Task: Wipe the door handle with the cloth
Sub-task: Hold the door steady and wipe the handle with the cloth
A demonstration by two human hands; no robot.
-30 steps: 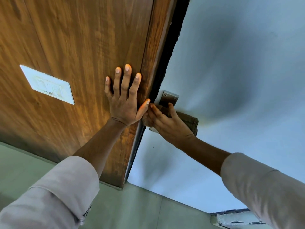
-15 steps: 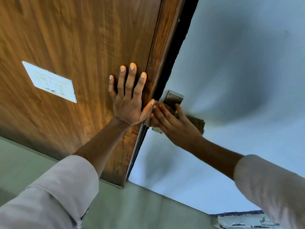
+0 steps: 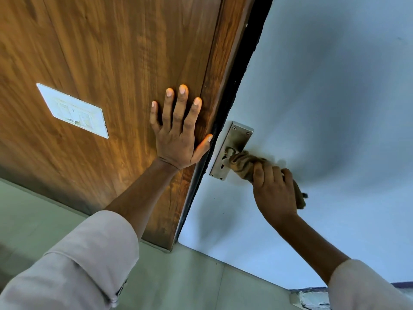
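Observation:
A steel door handle plate with screws and a keyhole is fixed on the pale blue door. The lever is wrapped in a brown cloth, with only its base by the plate showing. My right hand is closed around the cloth and the lever, right of the plate. My left hand lies flat with fingers spread on the brown wooden panel, its thumb at the panel's edge.
A white switch plate sits on the wooden panel to the left. A dark gap separates the panel from the blue door. Pale green floor tiles run along the bottom, with a worn ledge at bottom right.
My right hand with the cloth has slid right along the lever, away from the plate, uncovering the plate and keyhole. My left hand has stayed flat on the wood.

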